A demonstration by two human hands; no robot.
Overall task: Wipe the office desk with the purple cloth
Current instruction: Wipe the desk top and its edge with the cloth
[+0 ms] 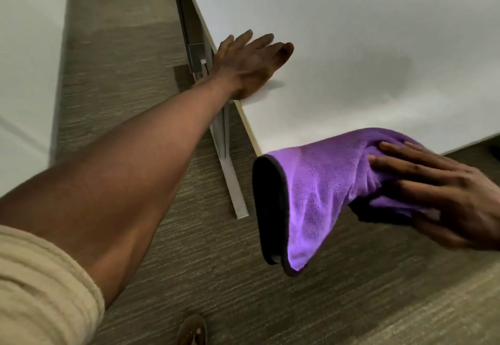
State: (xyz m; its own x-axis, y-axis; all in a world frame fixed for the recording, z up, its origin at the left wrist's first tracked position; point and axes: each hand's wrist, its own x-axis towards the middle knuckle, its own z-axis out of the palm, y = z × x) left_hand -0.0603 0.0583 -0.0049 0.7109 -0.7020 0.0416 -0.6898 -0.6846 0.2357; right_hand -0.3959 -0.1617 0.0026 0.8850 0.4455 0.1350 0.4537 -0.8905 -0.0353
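Note:
The white office desk [351, 33] fills the upper right of the view, its corner pointing toward me. My left hand [250, 64] rests flat on the desk's left edge, fingers apart and holding nothing. My right hand [438, 195] grips the purple cloth [319, 195] just off the desk's near corner. The cloth has a dark border and hangs down over the floor, its upper fold touching the desk's front edge.
Grey-brown carpet [121, 87] covers the floor. The desk's metal leg and foot [230, 174] run along the floor under its left edge. Another white surface [24, 60] stands at the far left. My sandalled foot [192, 331] shows at the bottom.

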